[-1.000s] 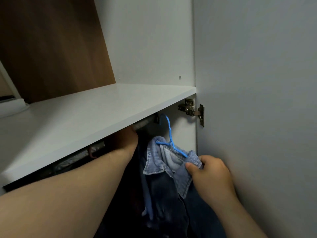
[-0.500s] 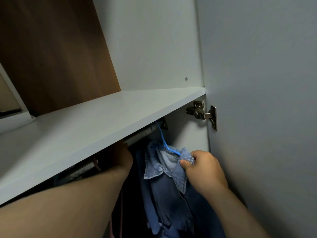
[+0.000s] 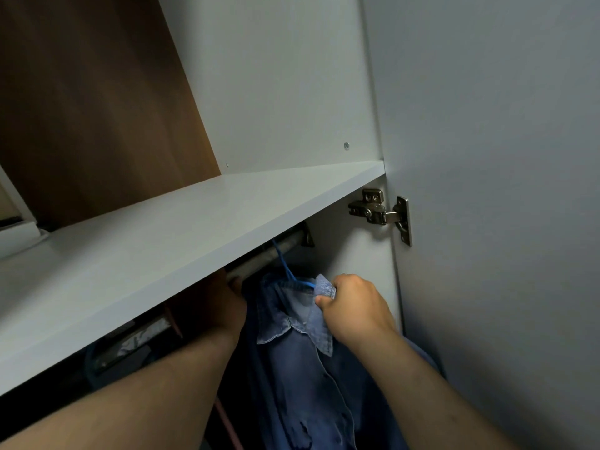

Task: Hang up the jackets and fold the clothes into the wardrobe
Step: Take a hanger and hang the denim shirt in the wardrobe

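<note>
- Right hand (image 3: pixel 352 306): fingers curled, thumb and forefinger pinching the collar tip (image 3: pixel 325 287) of the denim jacket (image 3: pixel 302 362); forearm enters from lower right.
- Left hand (image 3: pixel 227 306): reaches under the shelf (image 3: pixel 162 248), in deep shadow; one fingertip shows just beside the rail (image 3: pixel 269 259). Grip cannot be told, i.e. whether it holds anything.
- Denim jacket: hangs below the rail at the right end of the wardrobe, btw. the two hands; collar spread open, front placket running down and out of view at the bottom.
- Hanger (image 3: pixel 293 276): blue, thin; shoulders inside the jacket neck, hook rising to the rail. Top of hook is partly hidden by the shelf edge, so its seat on the rail is not clear.
- Rail: metal, horizontal, directly under the shelf, w/ end bracket fixed to the white side panel (image 3: pixel 276 92).
- Hinge (image 3: pixel 380 212): metal, joins the side panel to the open door (image 3: pixel 503 190), just under shelf level.
- Back panel (image 3: pixel 91 108): wood-brown, above the shelf, upper left.
- Dark garments (image 3: pixel 139 349) left of the left forearm: too dim to identify.
</note>
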`<state>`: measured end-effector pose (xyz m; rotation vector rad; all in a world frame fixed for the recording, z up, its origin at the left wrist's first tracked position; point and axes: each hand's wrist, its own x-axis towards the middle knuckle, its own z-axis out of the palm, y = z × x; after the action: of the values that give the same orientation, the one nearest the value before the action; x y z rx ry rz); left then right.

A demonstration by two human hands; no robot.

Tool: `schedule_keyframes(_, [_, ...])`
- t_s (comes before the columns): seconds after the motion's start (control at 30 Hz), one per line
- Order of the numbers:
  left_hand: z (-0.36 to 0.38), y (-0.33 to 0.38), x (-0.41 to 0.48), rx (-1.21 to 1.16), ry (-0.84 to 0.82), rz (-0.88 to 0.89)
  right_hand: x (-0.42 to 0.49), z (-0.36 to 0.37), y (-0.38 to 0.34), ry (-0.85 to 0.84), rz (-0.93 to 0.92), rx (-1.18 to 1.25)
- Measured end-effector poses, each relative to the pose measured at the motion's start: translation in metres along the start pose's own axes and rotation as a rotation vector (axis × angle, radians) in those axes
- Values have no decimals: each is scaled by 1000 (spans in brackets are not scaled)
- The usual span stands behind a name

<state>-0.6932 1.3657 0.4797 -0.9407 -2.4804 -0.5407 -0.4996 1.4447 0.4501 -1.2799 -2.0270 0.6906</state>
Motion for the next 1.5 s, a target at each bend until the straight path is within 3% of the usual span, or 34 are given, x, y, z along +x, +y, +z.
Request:
schedule_keyframes(0.2, [4, -5, 4, 58, -12, 1, 14, -1, -11, -60, 18, -29])
schedule_keyframes(0.37, [9, -5, 7, -75, -57, -5, 7, 3, -9, -153, 1, -116])
schedule_keyframes(0.63, [5, -2, 6, -85, -80, -22, 15, -5, -38, -46, -63, -133])
schedule_keyframes(0.83, [1, -1, 6, -147, -91, -40, 19, 22, -10, -254, 7, -179])
schedule_keyframes(1.1, [0, -1, 7, -206, -185, -88, 42, 11, 9, -103, 195, -30])
schedule_keyframes(1.27, [-1, 4, 4, -240, -194, -112, 40, 16, 18, -62, 129, -237])
schedule_keyframes(1.5, [-3, 11, 0, -244, -153, -109, 24, 17, 34, -35, -22, -280])
